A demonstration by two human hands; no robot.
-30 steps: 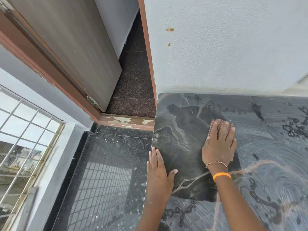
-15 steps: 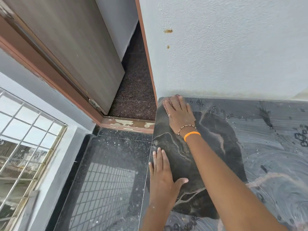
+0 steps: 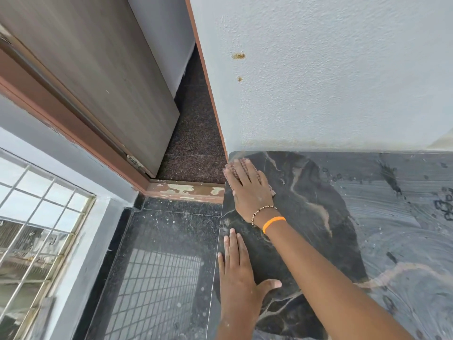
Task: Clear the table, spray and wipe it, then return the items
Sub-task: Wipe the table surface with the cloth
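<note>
The table (image 3: 318, 217) is a dark marble slab with pale veins, wet with grey streaks on its right part. My right hand (image 3: 247, 187) lies flat with straight fingers on a reddish patterned cloth (image 3: 271, 192) at the slab's far left corner, next to the wall. Only the edges of the cloth show around the fingers. My left hand (image 3: 239, 273) rests flat on the slab's left edge, fingers straight, thumb spread.
A white textured wall (image 3: 331, 82) rises right behind the slab. To the left are a brown door (image 3: 93, 77), its threshold (image 3: 186, 188), a speckled black floor (image 3: 159, 253) and a barred window (image 3: 36, 217).
My right hand has slid the cloth from the middle of the slab up and left to its far left corner. The left hand stays on the edge.
</note>
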